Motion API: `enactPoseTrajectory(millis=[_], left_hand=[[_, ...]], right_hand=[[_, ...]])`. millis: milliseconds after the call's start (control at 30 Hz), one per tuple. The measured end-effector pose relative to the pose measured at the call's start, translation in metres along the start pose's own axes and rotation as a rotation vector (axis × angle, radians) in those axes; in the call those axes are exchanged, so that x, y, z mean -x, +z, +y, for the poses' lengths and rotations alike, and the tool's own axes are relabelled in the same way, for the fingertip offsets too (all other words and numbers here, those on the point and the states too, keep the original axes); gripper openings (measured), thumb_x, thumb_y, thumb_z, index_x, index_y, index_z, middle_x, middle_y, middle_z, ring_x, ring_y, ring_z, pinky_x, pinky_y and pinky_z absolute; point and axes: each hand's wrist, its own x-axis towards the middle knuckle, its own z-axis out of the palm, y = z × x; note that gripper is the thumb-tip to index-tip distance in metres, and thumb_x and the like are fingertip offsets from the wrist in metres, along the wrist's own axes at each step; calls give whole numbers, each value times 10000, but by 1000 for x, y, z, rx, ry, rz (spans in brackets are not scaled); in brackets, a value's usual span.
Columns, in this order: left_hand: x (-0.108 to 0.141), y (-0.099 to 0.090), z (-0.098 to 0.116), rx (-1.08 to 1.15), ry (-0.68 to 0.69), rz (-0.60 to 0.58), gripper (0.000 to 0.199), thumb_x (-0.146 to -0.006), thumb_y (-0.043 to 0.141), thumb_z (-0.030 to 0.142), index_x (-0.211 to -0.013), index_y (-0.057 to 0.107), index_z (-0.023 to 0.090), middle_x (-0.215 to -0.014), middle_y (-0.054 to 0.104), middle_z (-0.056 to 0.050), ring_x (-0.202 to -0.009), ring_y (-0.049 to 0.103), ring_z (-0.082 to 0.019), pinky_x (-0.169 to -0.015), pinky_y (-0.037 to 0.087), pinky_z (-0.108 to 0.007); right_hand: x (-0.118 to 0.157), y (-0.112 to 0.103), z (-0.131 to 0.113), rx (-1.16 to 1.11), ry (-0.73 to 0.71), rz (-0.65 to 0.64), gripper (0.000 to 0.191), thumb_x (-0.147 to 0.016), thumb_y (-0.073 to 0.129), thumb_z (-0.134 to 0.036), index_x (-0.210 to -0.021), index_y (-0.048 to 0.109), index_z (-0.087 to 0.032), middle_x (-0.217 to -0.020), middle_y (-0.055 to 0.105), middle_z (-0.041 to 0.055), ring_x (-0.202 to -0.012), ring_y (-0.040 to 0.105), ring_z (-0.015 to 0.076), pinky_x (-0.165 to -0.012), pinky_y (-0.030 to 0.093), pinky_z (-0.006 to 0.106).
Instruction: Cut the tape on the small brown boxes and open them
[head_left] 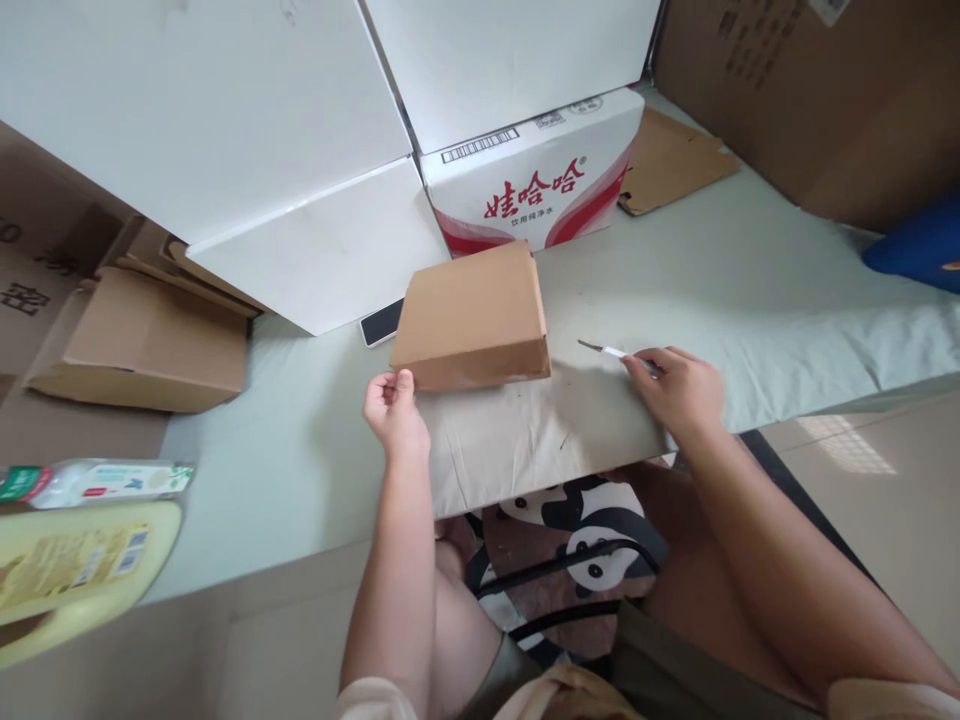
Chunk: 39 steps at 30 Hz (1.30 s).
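Note:
A closed brown cardboard box [472, 300] sits in front of me on the cloth-covered table. My left hand [397, 405] grips its near left corner, thumb on the front face and fingers curled. To the right of the box, my right hand [679, 390] is closed on the white handle of a small knife [611, 351]. The thin dark blade points left toward the box and does not touch it. Partly behind the box's left side lies a phone-like dark slab with a light rim [383, 322].
White cartons [322, 250] and a red-and-white water carton [532, 180] stand along the back. Another small brown box [157, 335], a clear bottle [97, 481] and a yellow jug [82, 570] are at the left. A flat cardboard piece [675, 165] and blue object [919, 245] are right.

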Motion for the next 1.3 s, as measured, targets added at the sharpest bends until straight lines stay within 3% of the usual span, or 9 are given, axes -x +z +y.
enactPoseTrajectory(millis=[267, 467, 567, 667, 800, 967, 1067, 1200, 1300], left_hand=[[-18, -18, 14, 23, 44, -54, 597, -516, 930, 540, -813, 533, 207, -759, 514, 41, -668, 473, -89, -644, 360, -233], [-25, -46, 15, -18, -6, -57, 650, -489, 920, 628, -802, 534, 208, -767, 528, 33, -680, 461, -99, -637, 356, -239], [-23, -54, 12, -44, 5, -18, 635, -491, 926, 589, -777, 504, 210, -747, 481, 49, -688, 436, -97, -644, 344, -234], [-21, -52, 11, -63, -20, -28, 594, -535, 900, 571, -772, 488, 215, -758, 481, 44, -694, 440, -101, -636, 338, -237], [-19, -46, 14, -161, 49, 5, 583, -600, 840, 645, -710, 466, 211, -689, 445, 50, -661, 406, -100, -603, 324, -247], [-18, -45, 17, -201, 73, 38, 672, -589, 818, 756, -634, 431, 209, -628, 381, 62, -625, 359, -94, -573, 307, -262], [-18, -46, 16, -201, 72, 30, 683, -604, 802, 779, -629, 427, 209, -622, 381, 62, -632, 360, -97, -585, 316, -266], [-16, -51, 14, -177, 29, -3, 679, -638, 764, 804, -645, 437, 208, -639, 413, 56, -654, 380, -104, -623, 344, -266], [-14, -55, 14, -150, 15, -17, 672, -625, 779, 801, -674, 468, 208, -675, 438, 51, -675, 407, -109, -652, 366, -266]], right_hand=[[1, 21, -25, 108, -124, -128, 326, -974, 505, -333, -1107, 774, -205, -1104, 755, 144, -981, 632, 316, -810, 396, 420], [7, 21, -37, 78, -127, -35, 318, -944, 550, -335, -1164, 746, -216, -1228, 714, 162, -1140, 597, 365, -923, 427, 508], [16, 24, -50, -123, -237, 32, 307, -964, 514, -376, -1119, 728, -219, -1188, 706, 157, -1126, 618, 349, -954, 459, 527], [25, 32, -69, -455, -337, -70, 348, -993, 478, -453, -1187, 670, -236, -1206, 708, 139, -1107, 653, 322, -952, 517, 517], [26, 50, -91, -776, -271, -171, 457, -1003, 472, -558, -1347, 559, -270, -1376, 660, 138, -1285, 616, 332, -1055, 509, 558], [5, 72, -108, -1049, -188, -160, 576, -979, 475, -613, -1466, 408, -314, -1591, 477, 126, -1471, 476, 313, -1210, 392, 574], [-3, 75, -118, -1065, -147, -149, 580, -962, 466, -569, -1468, 375, -301, -1525, 517, 133, -1410, 520, 310, -1184, 419, 568], [5, 70, -128, -944, -83, -166, 506, -986, 367, -479, -1445, 361, -266, -1331, 610, 139, -1179, 636, 293, -994, 543, 512], [13, 67, -128, -856, -137, -120, 475, -1001, 312, -479, -1428, 352, -275, -1344, 573, 138, -1192, 612, 289, -978, 532, 487]])
